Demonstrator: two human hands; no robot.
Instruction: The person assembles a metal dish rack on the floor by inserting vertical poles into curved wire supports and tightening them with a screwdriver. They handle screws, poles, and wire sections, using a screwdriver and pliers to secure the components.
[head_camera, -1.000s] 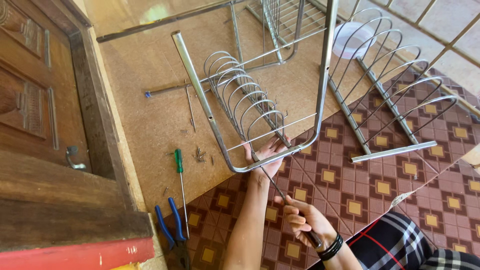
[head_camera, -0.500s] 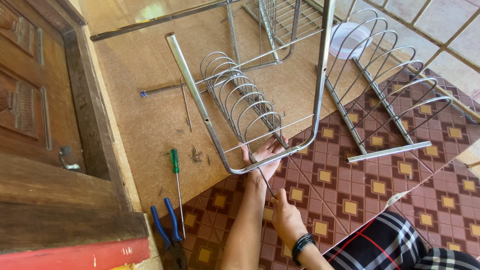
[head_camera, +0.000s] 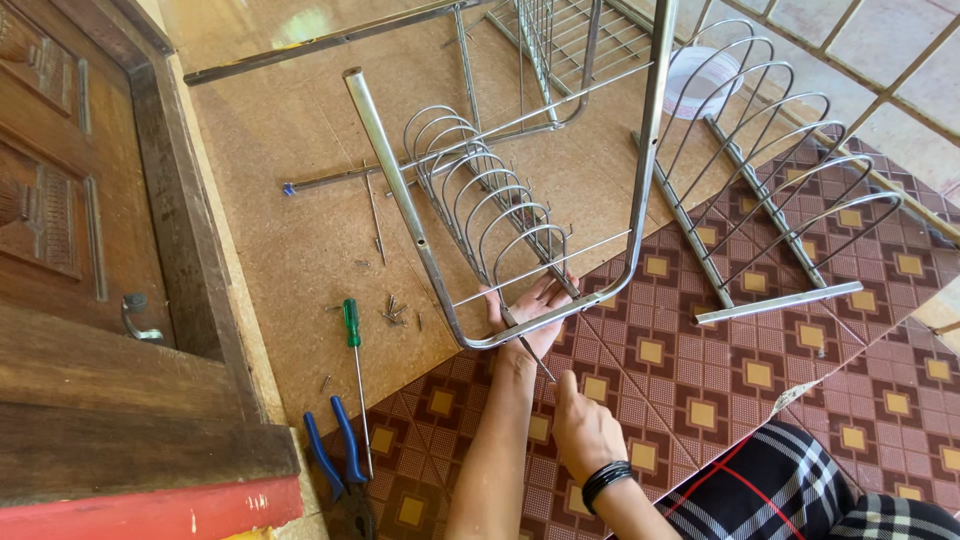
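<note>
Underfoot, a brown patterned vinyl floor covering (head_camera: 700, 380) beside a tan fibreboard sheet (head_camera: 290, 240), with a dark carved wooden door (head_camera: 70, 200) along the left edge. On these, a bent U-shaped steel tube frame (head_camera: 640, 180) standing tilted, its curved bottom bar just above the seam between board and vinyl. Behind the frame's left leg, a small wire plate rack with arched loops (head_camera: 470, 190); to the right, well apart, a larger arched wire plate rack (head_camera: 780, 170) lying across board and vinyl. Left hand (head_camera: 528, 312) spread open, palm pressed against the frame's bottom bar and the small rack's end, gripping nothing fully. Right hand (head_camera: 585, 430), black bands at the wrist, clenched around a thin steel screwdriver shaft (head_camera: 535, 358), tip at the frame's bottom bar near the left palm. Further left on the board, blue-handled pliers (head_camera: 335, 450), a green-handled screwdriver (head_camera: 355, 360), and a small scatter of loose screws (head_camera: 395, 310).
</note>
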